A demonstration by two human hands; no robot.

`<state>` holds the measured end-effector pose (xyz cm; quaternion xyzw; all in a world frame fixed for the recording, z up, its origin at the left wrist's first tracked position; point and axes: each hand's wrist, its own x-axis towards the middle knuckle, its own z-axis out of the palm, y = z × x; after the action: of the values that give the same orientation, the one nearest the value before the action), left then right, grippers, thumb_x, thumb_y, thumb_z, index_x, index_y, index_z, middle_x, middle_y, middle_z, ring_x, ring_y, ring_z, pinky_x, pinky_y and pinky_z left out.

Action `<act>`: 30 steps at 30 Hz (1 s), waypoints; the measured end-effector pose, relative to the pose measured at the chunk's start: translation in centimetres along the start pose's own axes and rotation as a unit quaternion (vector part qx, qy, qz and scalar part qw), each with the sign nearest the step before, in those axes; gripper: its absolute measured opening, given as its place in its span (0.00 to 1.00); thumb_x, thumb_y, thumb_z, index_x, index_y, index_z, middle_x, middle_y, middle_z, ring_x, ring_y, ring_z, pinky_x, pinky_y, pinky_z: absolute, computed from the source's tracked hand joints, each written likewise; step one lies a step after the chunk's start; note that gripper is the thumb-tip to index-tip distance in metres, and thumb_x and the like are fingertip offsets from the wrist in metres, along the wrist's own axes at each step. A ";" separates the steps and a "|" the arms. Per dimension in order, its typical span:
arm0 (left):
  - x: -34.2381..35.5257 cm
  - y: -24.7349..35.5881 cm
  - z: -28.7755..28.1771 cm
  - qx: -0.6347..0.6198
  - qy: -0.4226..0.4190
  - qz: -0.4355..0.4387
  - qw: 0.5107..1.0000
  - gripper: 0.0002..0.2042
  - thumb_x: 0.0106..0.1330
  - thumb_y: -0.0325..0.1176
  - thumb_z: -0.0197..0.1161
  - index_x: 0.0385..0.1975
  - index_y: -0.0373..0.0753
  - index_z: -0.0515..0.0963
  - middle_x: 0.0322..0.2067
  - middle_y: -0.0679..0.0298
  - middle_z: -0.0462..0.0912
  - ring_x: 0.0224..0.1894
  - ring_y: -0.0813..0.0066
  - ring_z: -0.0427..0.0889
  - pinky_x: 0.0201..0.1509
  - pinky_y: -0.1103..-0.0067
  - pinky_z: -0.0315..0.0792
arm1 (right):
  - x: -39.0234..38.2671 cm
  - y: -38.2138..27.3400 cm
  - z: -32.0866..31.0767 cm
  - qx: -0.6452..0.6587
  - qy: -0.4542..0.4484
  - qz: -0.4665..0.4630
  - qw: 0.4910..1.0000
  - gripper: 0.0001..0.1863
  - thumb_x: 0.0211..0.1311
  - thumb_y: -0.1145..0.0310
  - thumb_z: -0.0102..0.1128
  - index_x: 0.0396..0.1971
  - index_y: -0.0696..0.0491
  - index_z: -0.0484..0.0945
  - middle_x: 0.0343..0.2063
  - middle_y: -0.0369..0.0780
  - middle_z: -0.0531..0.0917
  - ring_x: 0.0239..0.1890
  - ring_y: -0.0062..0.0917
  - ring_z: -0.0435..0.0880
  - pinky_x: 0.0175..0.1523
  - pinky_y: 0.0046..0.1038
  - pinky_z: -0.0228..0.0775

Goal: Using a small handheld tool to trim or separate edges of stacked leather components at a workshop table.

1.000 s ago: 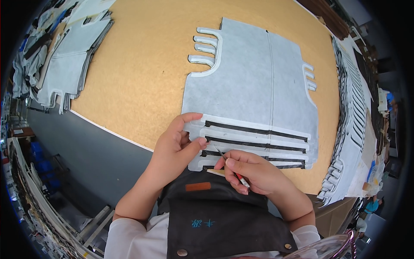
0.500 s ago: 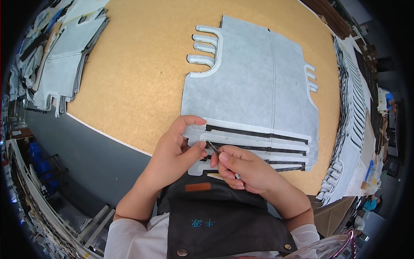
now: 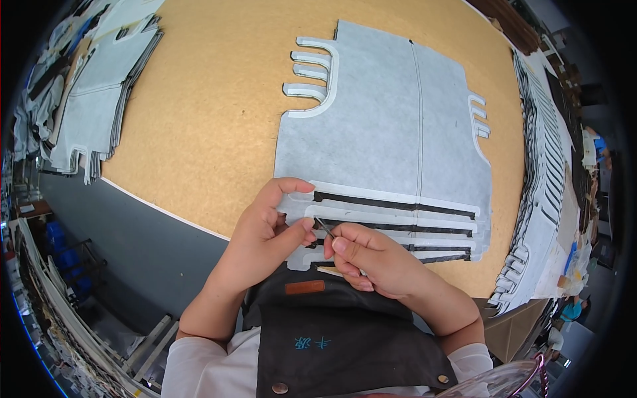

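A large pale grey-blue fabric panel (image 3: pixel 371 132) lies before me, with black slots and white bands across its near end and finger-like strips on its sides. My left hand (image 3: pixel 265 229) pinches the panel's near left corner between thumb and fingers. Close beside it, my right hand (image 3: pixel 371 257) is closed round a slim metal tool (image 3: pixel 324 227). The tool's tip meets the left end of a slot, next to my left thumb. Most of its handle is hidden in my fingers, so its exact kind cannot be made out.
The panel rests on a tan tabletop (image 3: pixel 206 99). A stack of similar grey panels (image 3: pixel 96 96) lies at the far left, and another layered stack with black slots (image 3: pixel 534 199) runs along the right side. Grey floor (image 3: pixel 159 245) shows beyond the table's left edge.
The panel has shifted slightly left together with my hands. The tool in my right hand has turned a little, and its reddish end shows less now. Both grips are kept.
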<state>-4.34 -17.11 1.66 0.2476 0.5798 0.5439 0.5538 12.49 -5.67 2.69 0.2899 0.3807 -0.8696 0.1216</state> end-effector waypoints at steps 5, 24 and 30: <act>0.0 0.0 0.1 -0.005 0.001 0.000 1.000 0.18 0.66 0.19 0.55 0.54 0.38 0.65 0.33 0.67 0.77 0.33 0.87 0.79 0.37 0.89 0.72 | 0.0 0.0 0.0 0.011 0.002 0.009 1.000 0.15 0.75 0.60 0.40 0.37 0.57 0.69 0.16 0.29 0.64 0.12 0.10 0.58 0.17 0.15 0.49; -4.7 2.7 -1.1 -0.157 0.083 0.036 0.983 0.28 0.66 0.23 0.56 0.65 0.34 0.54 0.53 0.48 0.73 0.53 0.66 0.77 0.57 0.73 0.72 | -2.4 -4.3 -0.6 -0.033 0.049 -0.013 0.998 0.20 0.73 0.57 0.43 0.47 0.62 0.69 0.18 0.32 0.69 0.15 0.13 0.65 0.21 0.17 0.57; -1.4 1.8 0.0 -0.212 0.089 -0.005 0.973 0.27 0.65 0.25 0.58 0.64 0.34 0.58 0.42 0.56 0.77 0.52 0.71 0.77 0.56 0.76 0.71 | -1.1 -4.4 -0.5 -0.058 0.039 0.043 0.997 0.21 0.73 0.56 0.43 0.45 0.62 0.69 0.16 0.33 0.70 0.14 0.15 0.65 0.23 0.16 0.60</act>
<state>-4.56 -17.83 3.83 0.0725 0.4993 0.6713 0.5429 11.71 -2.28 5.70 0.3319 0.4218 -0.8283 0.1604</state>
